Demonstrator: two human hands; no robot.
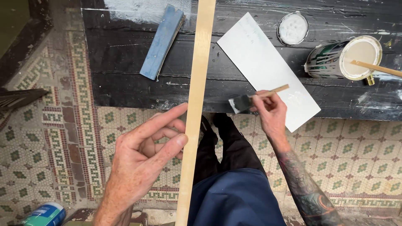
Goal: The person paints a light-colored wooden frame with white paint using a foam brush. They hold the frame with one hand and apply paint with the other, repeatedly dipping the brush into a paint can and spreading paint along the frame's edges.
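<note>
Head view, big to small: one black, paint-smeared wooden workbench (125,83) over a patterned mosaic tile floor (356,159). One long pale wooden strip (197,113) runs from the bench top down past the bottom edge, lying across the bench's front edge. One white rectangular sheet (264,67) lies angled on the bench, its lower corner overhanging the edge. One blue flat block (162,41) lies left of the strip. One open paint can (344,58) lies tipped on its side at right, one wooden stir stick (376,68) across its mouth; one round can lid (292,28) just beside it. One blue-and-white can (44,215) on the floor, bottom left. Left hand (144,157): fingers loosely apart, index and thumb tips touching the strip's left edge. Right hand (270,111): fingers pinched on the wooden handle of one small black foam brush (242,103), head just right of the strip, not touching.
</note>
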